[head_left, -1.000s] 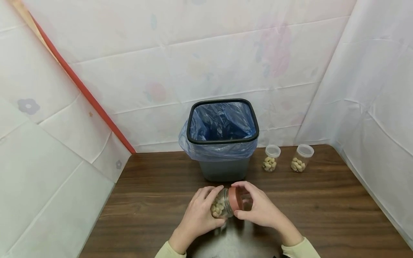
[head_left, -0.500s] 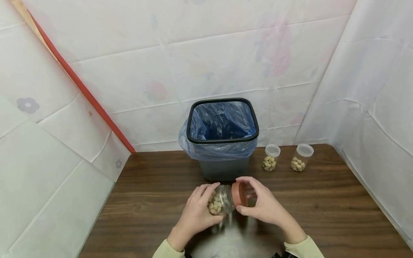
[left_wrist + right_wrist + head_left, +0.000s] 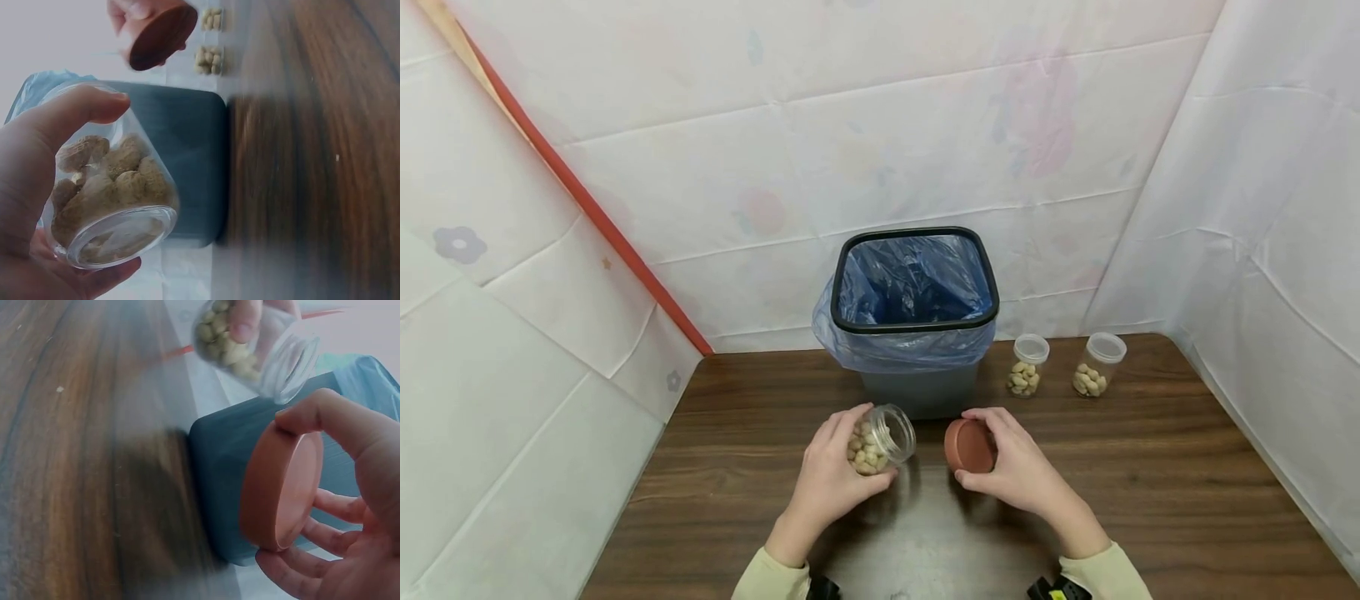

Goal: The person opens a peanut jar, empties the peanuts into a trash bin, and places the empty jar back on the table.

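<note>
My left hand (image 3: 831, 467) grips a clear glass jar (image 3: 892, 435) by its sides, thumb and fingers wrapped round it. Lidless, the jar tilts with its mouth toward the right. Unshelled peanuts (image 3: 115, 175) fill part of it, as the left wrist view shows. My right hand (image 3: 1018, 467) pinches a round reddish-brown lid (image 3: 272, 487) by its rim between thumb and fingers, apart from the jar. Both hands are in front of the bin, over the table.
A grey bin (image 3: 917, 392) with a black rim and blue plastic liner (image 3: 880, 354) stands at the back of the wooden table (image 3: 715, 467). Right of it are two small white-lidded jars, the nearer one (image 3: 1027, 367) and another (image 3: 1097, 365), holding pale nuts. White sheeting (image 3: 700, 183) hangs behind.
The reddish-brown lid has come off the jar's mouth. My left hand has moved left with the jar, turning its mouth more into view, while the lid has shifted slightly right.
</note>
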Motion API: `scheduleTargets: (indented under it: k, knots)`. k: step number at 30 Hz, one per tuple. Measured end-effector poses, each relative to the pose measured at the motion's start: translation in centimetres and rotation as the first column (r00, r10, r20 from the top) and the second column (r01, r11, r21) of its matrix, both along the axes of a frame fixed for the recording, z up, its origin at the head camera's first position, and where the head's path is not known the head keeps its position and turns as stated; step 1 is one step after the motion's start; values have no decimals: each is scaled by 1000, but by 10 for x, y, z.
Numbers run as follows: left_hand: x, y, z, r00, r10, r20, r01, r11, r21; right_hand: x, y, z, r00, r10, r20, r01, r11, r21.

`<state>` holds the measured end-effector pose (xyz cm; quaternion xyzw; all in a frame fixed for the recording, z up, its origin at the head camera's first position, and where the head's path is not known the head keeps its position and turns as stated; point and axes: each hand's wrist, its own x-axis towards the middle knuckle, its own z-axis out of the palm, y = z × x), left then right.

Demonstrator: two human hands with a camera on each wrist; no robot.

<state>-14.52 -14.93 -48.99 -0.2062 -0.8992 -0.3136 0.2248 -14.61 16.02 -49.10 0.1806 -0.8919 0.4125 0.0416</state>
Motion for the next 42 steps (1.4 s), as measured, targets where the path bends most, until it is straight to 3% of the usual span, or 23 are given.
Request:
scheduleTargets:
  k: [6,10,18,42]
  knots:
    - [-3,-4,-1,997,58,-46,-54,996,75,-4,-2,-10,999,-4,45,1,997,73]
    - [-3,-3,-1,995,72,-71,-66,995,76,-5,-1,-15,999,-15,48,9,994,109]
    - [-3,-2,-1,995,72,-64,-67,995,70,-7,1,-22,998,-12,69,1,987,161]
    - [-2,-1,2,999,40,-27,-39,998,44,-12,0,-32,997,56,45,-64,981,183]
